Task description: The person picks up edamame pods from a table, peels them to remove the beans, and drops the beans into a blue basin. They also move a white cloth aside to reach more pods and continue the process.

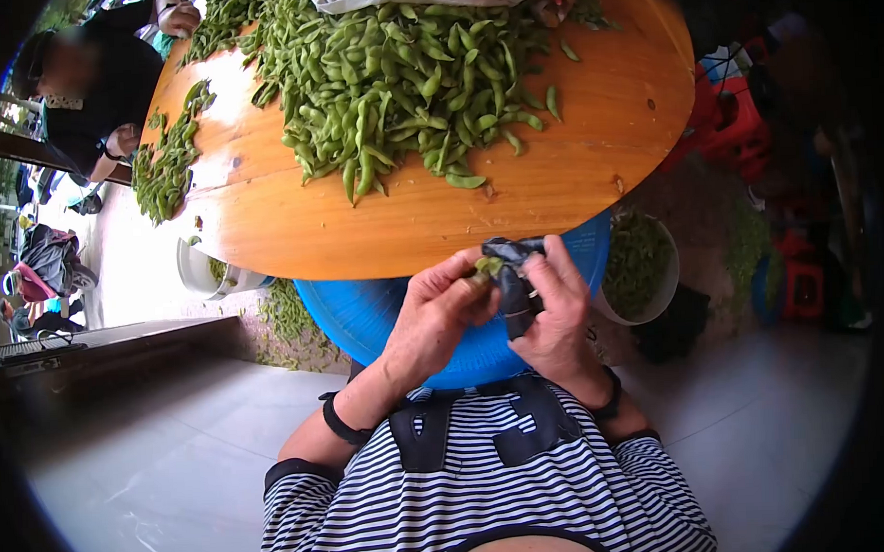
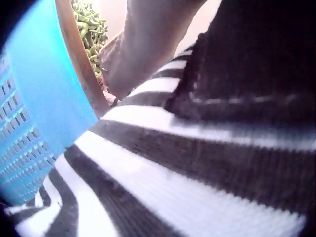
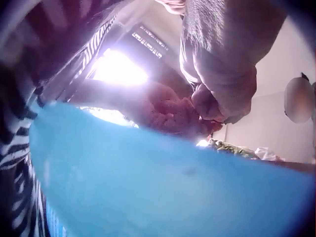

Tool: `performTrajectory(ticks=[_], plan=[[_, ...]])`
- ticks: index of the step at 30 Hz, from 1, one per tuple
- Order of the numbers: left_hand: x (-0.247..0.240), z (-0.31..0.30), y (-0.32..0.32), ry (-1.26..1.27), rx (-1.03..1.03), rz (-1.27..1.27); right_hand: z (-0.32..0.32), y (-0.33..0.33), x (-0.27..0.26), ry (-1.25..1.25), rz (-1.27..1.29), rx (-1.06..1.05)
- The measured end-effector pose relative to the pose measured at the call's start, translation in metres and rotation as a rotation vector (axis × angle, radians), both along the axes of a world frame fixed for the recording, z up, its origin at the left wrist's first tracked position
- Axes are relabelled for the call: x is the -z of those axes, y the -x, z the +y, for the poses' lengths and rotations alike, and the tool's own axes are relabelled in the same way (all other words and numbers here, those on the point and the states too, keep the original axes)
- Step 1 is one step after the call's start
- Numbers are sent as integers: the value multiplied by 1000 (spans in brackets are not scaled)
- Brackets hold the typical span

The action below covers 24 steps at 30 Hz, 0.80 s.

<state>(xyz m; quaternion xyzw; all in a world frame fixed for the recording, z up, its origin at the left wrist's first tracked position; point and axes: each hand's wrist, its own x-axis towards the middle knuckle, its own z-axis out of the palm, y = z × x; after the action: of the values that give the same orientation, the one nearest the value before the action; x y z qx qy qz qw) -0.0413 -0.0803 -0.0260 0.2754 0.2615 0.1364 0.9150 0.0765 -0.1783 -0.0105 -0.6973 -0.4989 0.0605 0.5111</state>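
Over the blue basket (image 1: 356, 323) in front of the body, both hands meet at a small green soybean pod (image 1: 486, 266). My left hand (image 1: 429, 320) pinches the pod between thumb and fingers. My right hand (image 1: 557, 306), with black wrapping (image 1: 517, 298) on its thumb and a finger, grips at the pod's other side; the fingers partly hide it. A large heap of soybean pods (image 1: 396, 83) lies on the wooden table (image 1: 574, 164) beyond the hands. In the right wrist view the basket's blue side (image 3: 163, 182) covers much of the hands' lower part.
A smaller pile of pods (image 1: 170, 164) lies at the table's left, near another person (image 1: 95, 89). Below the table stand a white bucket of pods (image 1: 671, 278) at right and a white container (image 1: 196, 270) at left. Red stools (image 1: 739, 129) stand at the right.
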Motion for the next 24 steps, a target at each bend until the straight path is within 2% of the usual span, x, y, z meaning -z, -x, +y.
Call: performTrajectory(ticks=[1,2,3,4,5,6,7,8,9,10,11,12,13,14,16,20,22,23,24], plan=[[6,4,2,-118,146,-28,-5,-7,-4,30,11,6],[3,7,3,-121,148,-29,-11,-16,-8,61,22,13],[-2,10,3,-460,310,32,-21,-26,-10,88,22,32],[-7,13,2,-799,470,96,-29,-33,-18,176,154,103],[-14,20,0,-1143,454,9,-42,-52,-17,134,21,86],[-22,27,-1,-1144,455,8,-54,-66,-16,119,-57,176],[-29,35,-2,-1263,384,105,-68,-79,-21,205,-24,283],[-33,43,-4,-1380,308,205,-87,-98,-12,205,-112,364],[-33,53,-12,-1507,193,315,-98,-107,-24,301,-57,376],[-33,65,-22,-1631,74,424,-112,-119,-26,517,-152,461],[-31,76,-30,-1634,72,423,-122,-125,-23,574,-260,487],[-27,88,-39,-1779,12,473,-128,-129,-21,629,-371,514],[-23,95,-46,-1922,-52,522,-126,-129,-20,624,-374,514],[-19,100,-51,-1925,-55,521,-121,-125,-19,572,-333,509],[-13,105,-58,-2088,-118,496,-105,-111,-22,487,-227,507],[-14,108,-46,-2003,-142,447,-61,-81,-26,295,19,317],[-29,97,-34,-1398,58,428,-45,-68,-15,177,129,150],[-38,85,-29,-989,80,332,-36,-60,-16,163,255,81],[-41,75,-23,-793,110,257,-27,-51,-17,147,382,11]])
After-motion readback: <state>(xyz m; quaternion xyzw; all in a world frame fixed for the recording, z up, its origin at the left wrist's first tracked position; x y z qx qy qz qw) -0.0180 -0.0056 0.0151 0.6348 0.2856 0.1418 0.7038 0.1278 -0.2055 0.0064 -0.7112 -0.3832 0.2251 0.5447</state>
